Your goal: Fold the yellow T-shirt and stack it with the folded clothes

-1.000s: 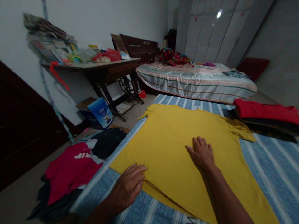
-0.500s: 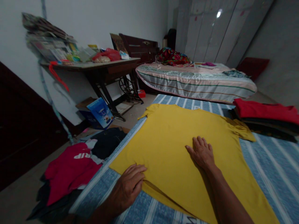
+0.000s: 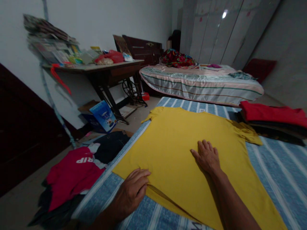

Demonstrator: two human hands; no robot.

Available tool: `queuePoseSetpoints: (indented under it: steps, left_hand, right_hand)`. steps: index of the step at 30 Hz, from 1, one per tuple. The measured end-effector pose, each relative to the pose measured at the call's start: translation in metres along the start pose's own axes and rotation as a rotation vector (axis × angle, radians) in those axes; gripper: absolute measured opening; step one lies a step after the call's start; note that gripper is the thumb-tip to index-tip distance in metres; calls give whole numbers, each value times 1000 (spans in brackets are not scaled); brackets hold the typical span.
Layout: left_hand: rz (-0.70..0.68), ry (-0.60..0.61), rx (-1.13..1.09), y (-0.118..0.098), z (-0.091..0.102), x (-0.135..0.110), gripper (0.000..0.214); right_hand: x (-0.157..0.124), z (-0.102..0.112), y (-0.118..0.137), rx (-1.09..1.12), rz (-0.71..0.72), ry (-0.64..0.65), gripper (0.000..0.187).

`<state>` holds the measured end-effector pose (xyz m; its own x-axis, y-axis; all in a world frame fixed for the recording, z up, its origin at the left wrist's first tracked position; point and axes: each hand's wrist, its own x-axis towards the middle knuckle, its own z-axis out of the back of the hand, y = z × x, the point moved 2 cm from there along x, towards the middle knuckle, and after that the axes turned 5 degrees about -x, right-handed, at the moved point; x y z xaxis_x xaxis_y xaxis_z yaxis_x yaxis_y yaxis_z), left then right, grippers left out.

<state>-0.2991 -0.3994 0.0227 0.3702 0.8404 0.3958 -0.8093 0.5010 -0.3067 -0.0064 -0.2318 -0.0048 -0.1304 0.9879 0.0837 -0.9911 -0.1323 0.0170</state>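
A yellow T-shirt [image 3: 182, 140] lies spread flat on a blue-and-white striped mattress [image 3: 280, 172]. My right hand [image 3: 207, 156] rests palm down on the middle of the shirt, fingers stretched out together. My left hand [image 3: 133, 188] lies at the shirt's near left hem, its fingers curled over the edge of the cloth, which is slightly rucked up there.
A stack of folded clothes with a red one on top [image 3: 271, 119] sits at the mattress's far right. A red shirt and dark clothes [image 3: 74, 172] lie heaped on the floor at left. Behind stand a cluttered sewing table [image 3: 103, 68], a blue box [image 3: 103, 115] and a bed [image 3: 201, 83].
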Motion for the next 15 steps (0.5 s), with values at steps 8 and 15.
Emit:
queuePoseSetpoints:
  steps: [8,15]
  left_hand:
    - [7,11,-16,-1,2,1,20]
    - [7,-5,-16,-5,5,5,21]
  right_hand:
    - [1,-1,-1,13,-9,30,59]
    - [1,-1,-1,10,-11,26,58]
